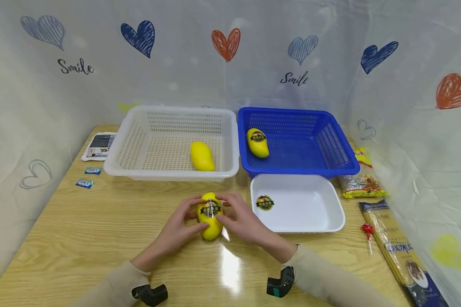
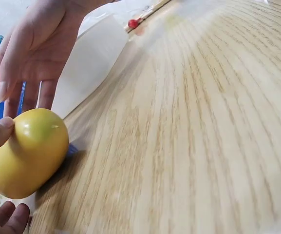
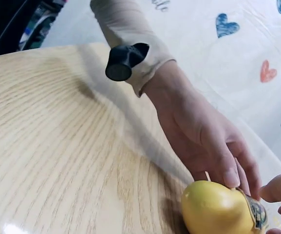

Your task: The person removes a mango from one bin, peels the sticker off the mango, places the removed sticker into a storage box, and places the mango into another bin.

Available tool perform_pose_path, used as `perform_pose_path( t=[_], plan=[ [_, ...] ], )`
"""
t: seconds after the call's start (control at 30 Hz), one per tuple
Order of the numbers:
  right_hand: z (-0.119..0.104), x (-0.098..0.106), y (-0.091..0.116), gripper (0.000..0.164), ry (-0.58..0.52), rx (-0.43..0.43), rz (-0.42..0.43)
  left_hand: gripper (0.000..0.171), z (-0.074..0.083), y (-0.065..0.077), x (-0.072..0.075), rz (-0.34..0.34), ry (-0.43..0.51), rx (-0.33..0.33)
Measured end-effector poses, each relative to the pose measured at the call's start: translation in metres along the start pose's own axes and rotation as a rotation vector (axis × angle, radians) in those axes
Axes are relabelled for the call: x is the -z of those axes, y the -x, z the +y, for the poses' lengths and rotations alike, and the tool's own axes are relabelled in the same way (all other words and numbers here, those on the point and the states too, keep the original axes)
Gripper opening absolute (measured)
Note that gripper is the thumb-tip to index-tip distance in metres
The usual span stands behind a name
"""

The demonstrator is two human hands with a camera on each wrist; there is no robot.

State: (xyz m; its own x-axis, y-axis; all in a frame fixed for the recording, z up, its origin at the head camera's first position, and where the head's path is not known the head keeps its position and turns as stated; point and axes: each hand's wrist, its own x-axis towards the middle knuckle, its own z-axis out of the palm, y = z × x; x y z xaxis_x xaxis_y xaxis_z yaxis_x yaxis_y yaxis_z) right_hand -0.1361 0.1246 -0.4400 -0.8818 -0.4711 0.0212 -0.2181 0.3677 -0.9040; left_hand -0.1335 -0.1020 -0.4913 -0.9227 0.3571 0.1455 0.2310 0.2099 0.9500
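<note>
A yellow mango (image 1: 213, 230) with a round black-and-gold sticker (image 1: 210, 208) on top lies on the wooden table in front of the baskets. My left hand (image 1: 180, 224) holds it from the left, thumb on the near part and fingers round the far end. From the other side my right hand (image 1: 243, 217) comes close, its fingers extended and its thumb tip right at the mango's edge beside the sticker. In the left wrist view, the right hand (image 2: 38, 53) shows relaxed, outstretched fingers over the mango (image 2: 30, 153).
A plain mango (image 1: 202, 156) lies in the white basket (image 1: 173, 174), a stickered mango (image 1: 258, 147) in the blue basket (image 1: 303, 171). Another sticker (image 1: 265, 203) is on the white tray (image 1: 303, 204). At right are a snack bag (image 1: 363, 177), lollipop (image 1: 367, 230) and pasta packet (image 1: 401, 251).
</note>
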Motion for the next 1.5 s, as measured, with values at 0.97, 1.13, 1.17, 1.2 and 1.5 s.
perform_pose_path(
  t=[0.97,1.13,1.17,1.2,1.5],
  plan=[
    [0.003,-0.006,-0.014,0.032,0.132,-0.032,0.076,0.069,0.006,-0.003,-0.011,0.010,0.069,0.089],
    [0.004,-0.005,-0.017,0.017,0.205,0.061,0.095,0.070,0.011,-0.004,-0.012,0.025,0.060,0.114],
    [0.004,-0.006,-0.018,0.015,0.218,0.074,0.100,0.071,0.012,-0.004,-0.012,0.028,0.063,0.122],
    [0.004,-0.006,-0.018,0.014,0.228,0.082,0.105,0.071,0.012,-0.004,-0.012,0.031,0.066,0.132],
    [0.001,-0.008,-0.018,0.021,0.337,0.055,0.098,0.072,0.015,-0.005,-0.015,0.049,0.051,0.179]
  ],
)
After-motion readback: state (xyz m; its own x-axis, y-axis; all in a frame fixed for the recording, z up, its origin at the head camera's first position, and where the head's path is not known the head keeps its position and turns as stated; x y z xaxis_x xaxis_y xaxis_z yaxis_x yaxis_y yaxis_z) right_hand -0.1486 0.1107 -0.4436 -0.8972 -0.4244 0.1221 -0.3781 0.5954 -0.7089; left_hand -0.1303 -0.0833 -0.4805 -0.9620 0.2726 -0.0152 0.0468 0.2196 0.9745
